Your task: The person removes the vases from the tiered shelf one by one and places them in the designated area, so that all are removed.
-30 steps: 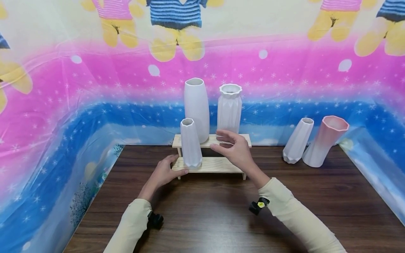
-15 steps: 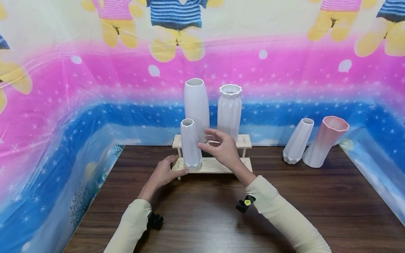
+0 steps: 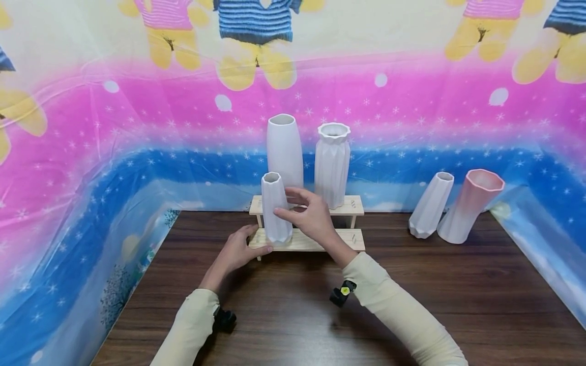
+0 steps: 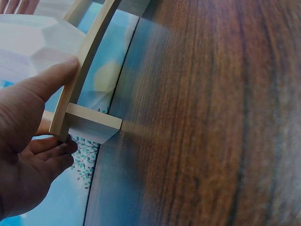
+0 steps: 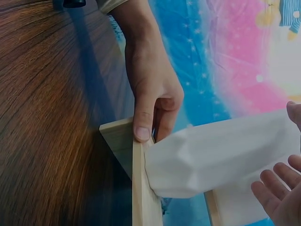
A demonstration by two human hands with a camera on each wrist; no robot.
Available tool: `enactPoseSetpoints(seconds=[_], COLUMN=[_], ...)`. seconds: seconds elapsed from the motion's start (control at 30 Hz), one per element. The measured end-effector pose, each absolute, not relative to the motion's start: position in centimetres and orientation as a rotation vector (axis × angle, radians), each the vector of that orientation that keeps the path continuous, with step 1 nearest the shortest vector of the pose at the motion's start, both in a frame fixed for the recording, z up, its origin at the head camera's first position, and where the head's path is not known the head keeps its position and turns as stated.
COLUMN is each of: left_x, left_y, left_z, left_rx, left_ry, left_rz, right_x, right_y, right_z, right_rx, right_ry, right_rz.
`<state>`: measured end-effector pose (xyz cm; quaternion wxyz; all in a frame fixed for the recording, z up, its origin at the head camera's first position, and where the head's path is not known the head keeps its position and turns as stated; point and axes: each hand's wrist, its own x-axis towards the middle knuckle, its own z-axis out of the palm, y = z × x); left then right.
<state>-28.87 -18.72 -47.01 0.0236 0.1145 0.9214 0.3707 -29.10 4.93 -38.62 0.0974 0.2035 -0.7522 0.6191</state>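
Note:
A small white faceted vase [image 3: 276,226] stands upright at the left end of the lower shelf of a two-tier wooden stand [image 3: 341,240]. My left hand [image 3: 237,249] grips that shelf's left end; in the left wrist view its thumb presses the board's front edge [image 4: 87,56] and its fingers curl behind. Around the small vase's right side, my right hand [image 3: 313,216] is held with thumb in front and fingers behind. In the right wrist view the hand [image 5: 288,200] has its fingers spread beside the vase [image 5: 211,157]; firm contact cannot be told.
On the upper shelf stand a tall smooth white vase [image 3: 285,147] and a ruffle-rimmed white vase [image 3: 331,168]. Farther right on the brown table [image 3: 293,315] are a small white vase [image 3: 428,211] and a pink-and-white vase [image 3: 471,208]. A patterned cloth [image 3: 412,112] hangs behind.
My right hand has moved left from the front of the ruffle-rimmed vase to the small vase on the lower shelf. The left hand and the vases have stayed in place.

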Motion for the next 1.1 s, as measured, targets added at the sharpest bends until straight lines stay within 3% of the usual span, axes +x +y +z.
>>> enactPoseSetpoints(seconds=[1.1], left_x=[-28.8], left_y=[-18.8], left_z=[-46.9], left_rx=[0.369], left_ry=[2.855], left_rz=[1.117], right_x=[-28.9], right_y=[3.6], right_z=[-37.9], right_rx=[0.547], right_ry=[-2.331], right_rz=[1.673])
